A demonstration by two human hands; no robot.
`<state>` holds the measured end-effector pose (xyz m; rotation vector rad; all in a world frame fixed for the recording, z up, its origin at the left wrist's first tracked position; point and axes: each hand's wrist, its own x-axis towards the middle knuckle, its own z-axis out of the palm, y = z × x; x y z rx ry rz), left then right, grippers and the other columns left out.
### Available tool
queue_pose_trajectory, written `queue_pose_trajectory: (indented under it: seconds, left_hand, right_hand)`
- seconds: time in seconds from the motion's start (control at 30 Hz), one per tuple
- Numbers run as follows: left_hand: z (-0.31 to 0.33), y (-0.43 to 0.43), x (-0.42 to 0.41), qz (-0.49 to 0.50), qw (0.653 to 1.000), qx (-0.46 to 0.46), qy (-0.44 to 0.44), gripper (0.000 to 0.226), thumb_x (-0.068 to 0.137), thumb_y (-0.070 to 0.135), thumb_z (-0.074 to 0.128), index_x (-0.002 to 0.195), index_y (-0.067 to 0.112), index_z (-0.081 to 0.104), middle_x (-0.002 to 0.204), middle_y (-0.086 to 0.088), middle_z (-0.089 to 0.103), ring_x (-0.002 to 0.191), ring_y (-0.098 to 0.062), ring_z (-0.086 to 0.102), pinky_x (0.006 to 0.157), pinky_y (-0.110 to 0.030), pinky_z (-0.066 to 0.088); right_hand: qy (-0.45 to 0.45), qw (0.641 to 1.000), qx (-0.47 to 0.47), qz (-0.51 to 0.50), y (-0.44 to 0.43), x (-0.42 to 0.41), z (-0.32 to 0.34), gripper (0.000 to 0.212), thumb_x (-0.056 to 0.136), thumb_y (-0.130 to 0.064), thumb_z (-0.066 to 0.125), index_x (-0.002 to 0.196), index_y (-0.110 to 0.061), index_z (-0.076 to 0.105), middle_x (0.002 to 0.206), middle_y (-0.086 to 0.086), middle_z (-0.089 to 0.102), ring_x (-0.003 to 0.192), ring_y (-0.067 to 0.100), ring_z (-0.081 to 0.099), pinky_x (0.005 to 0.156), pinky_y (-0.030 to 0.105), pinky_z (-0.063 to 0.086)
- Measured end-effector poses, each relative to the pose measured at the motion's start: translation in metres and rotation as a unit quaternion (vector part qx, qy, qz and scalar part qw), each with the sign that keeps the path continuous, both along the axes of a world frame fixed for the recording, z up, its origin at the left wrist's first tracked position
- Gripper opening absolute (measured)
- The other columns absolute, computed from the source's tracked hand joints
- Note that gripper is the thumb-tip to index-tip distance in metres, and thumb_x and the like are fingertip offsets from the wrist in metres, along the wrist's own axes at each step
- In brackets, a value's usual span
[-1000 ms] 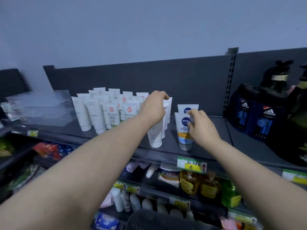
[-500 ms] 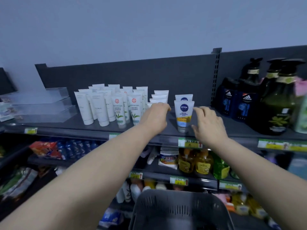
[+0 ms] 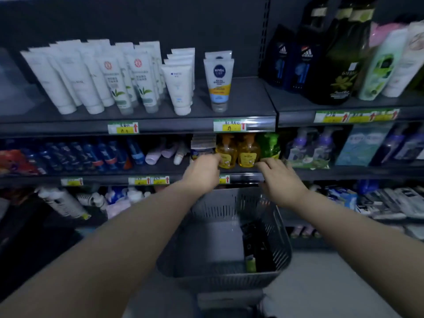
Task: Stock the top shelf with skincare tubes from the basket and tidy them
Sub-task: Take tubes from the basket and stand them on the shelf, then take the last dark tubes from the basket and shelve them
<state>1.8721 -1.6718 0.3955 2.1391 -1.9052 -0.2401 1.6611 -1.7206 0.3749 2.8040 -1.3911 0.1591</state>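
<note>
Several white skincare tubes (image 3: pixel 89 81) stand cap-down in rows on the top shelf (image 3: pixel 250 99). A white tube with blue print (image 3: pixel 177 88) stands to their right, then a Nivea tube (image 3: pixel 219 81) with another behind it. Below, a dark grey basket (image 3: pixel 229 275) holds a dark tube with a green cap (image 3: pixel 251 246) against its right wall. My left hand (image 3: pixel 202 172) and my right hand (image 3: pixel 281 180) hover above the basket's far rim, level with the second shelf. Both hang loosely curled and hold nothing.
Dark Adidas bottles (image 3: pixel 291 63), a dark green pump bottle (image 3: pixel 341 72) and pale bottles (image 3: pixel 390 60) fill the top shelf's right section. Yellow pump bottles (image 3: pixel 238 150) and blue tubes (image 3: pixel 91 154) sit on the second shelf. Price tags (image 3: pixel 229 126) line the shelf edges.
Both hands have left the tubes on the top shelf and dropped down toward the basket. The view has tilted downward, showing the basket's inside.
</note>
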Motion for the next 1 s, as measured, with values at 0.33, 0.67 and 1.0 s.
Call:
queue_pose_trajectory:
  seconds: [0.33,0.67,1.0]
  left_hand:
    - [-0.151,-0.030,-0.067,0.060,0.949,0.286,0.119,0.026,0.093,0.015,0.052,0.109,0.000,0.066,0.112,-0.023,0.065,0.103,-0.036,0.061,0.085,-0.042,0.051]
    - [-0.245,-0.030,-0.112,0.222,0.869,0.383,0.221,0.018,0.095,0.020,0.050,0.083,0.012,0.061,0.092,-0.007,0.061,0.102,-0.027,0.061,0.086,-0.034,0.048]
    - [-0.287,-0.038,-0.132,0.317,0.823,0.409,0.236,0.044,0.095,0.032,0.058,0.128,0.004,0.048,0.123,-0.010,0.057,0.092,-0.016,0.058,0.071,-0.011,0.046]
  right_hand:
    - [0.072,0.992,0.097,0.040,-0.032,-0.059,-0.081,0.053,0.085,-0.020,0.055,0.136,-0.015,0.038,0.139,0.011,0.039,0.128,0.032,0.037,0.099,0.042,0.037]
    - [-0.010,0.981,0.091,0.172,-0.053,-0.047,-0.123,0.040,0.077,-0.017,0.067,0.116,-0.011,0.062,0.126,0.018,0.057,0.119,0.038,0.053,0.092,0.043,0.045]
    - [-0.041,0.978,0.104,0.177,-0.075,-0.043,-0.133,0.036,0.079,-0.010,0.067,0.115,-0.012,0.063,0.132,0.017,0.053,0.124,0.037,0.049,0.098,0.045,0.041]
